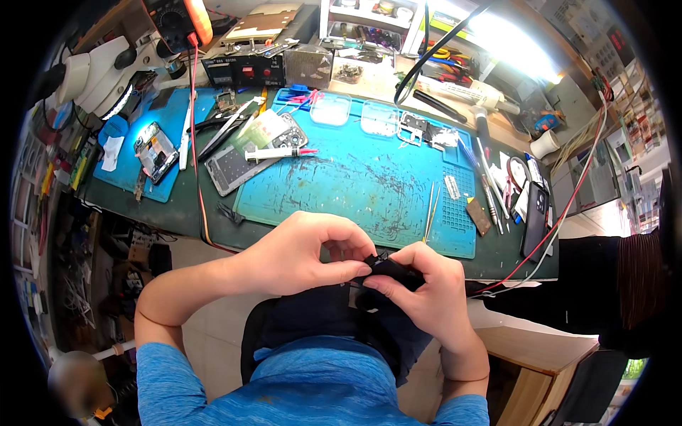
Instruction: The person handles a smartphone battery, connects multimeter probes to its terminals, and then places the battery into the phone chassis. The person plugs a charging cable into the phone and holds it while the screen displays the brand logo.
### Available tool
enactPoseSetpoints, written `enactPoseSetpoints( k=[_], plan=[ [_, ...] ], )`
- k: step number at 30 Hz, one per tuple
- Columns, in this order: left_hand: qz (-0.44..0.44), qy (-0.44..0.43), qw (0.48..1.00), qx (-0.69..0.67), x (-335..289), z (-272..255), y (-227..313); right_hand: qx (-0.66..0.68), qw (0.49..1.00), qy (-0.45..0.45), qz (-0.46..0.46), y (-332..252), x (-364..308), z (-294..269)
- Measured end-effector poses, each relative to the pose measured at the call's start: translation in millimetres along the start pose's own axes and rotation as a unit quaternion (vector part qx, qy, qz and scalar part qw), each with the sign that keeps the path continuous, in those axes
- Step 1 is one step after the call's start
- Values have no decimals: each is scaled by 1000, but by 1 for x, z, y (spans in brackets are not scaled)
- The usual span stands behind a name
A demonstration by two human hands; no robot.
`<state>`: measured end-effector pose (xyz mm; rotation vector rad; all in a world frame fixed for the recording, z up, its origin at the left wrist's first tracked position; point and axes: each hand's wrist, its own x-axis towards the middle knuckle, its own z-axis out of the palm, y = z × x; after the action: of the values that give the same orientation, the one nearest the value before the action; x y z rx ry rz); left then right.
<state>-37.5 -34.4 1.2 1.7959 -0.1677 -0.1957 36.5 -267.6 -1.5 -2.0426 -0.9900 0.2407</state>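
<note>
Head camera view gave me a black object (pixel 391 270) held between two bare hands, just off the near edge of the bench and over the person's lap; its exact kind I could not tell, since fingers covered much of it. From my end I saw the left hand (pixel 309 252) pinching its left end narrowly, thumb below and curled fingers above. The right hand (pixel 435 284) gripped the other end, thumb and forefinger closed around it.

Just beyond the hands lay a blue mat (pixel 327 202), scratched and stained dark across its middle. On its right part I made out slim tweezers (pixel 430 213) and a pale strip (pixel 452 187), with a brown plate (pixel 479 216) at the edge. A black phone case (pixel 534 221) lay further right, near several pens.

At the mat's left end a syringe (pixel 277 153) rested across a grey phone panel (pixel 234 169). Further left, an opened phone (pixel 156 153) lay tilted on a smaller mat (pixel 128 160), beneath a white microscope (pixel 96 74).

Along the back I saw two clear trays (pixel 331 109), a black box (pixel 238 73) with red switches and, above it to the left, an orange meter (pixel 199 23). A bright lamp (pixel 515 46) shone at upper right.
</note>
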Motion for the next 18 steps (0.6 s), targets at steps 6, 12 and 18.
enactPoseSetpoints(
  k=[6,12,18],
  plan=[
    [295,123,933,165,0,6,-20,-176,951,116,-228,-10,-1,3],
    [235,243,940,40,-6,24,-41,-286,876,211,-325,-3,-8,8],
    [-117,9,880,-460,-12,27,-13,-310,859,213,-346,-2,-9,10]
  ],
)
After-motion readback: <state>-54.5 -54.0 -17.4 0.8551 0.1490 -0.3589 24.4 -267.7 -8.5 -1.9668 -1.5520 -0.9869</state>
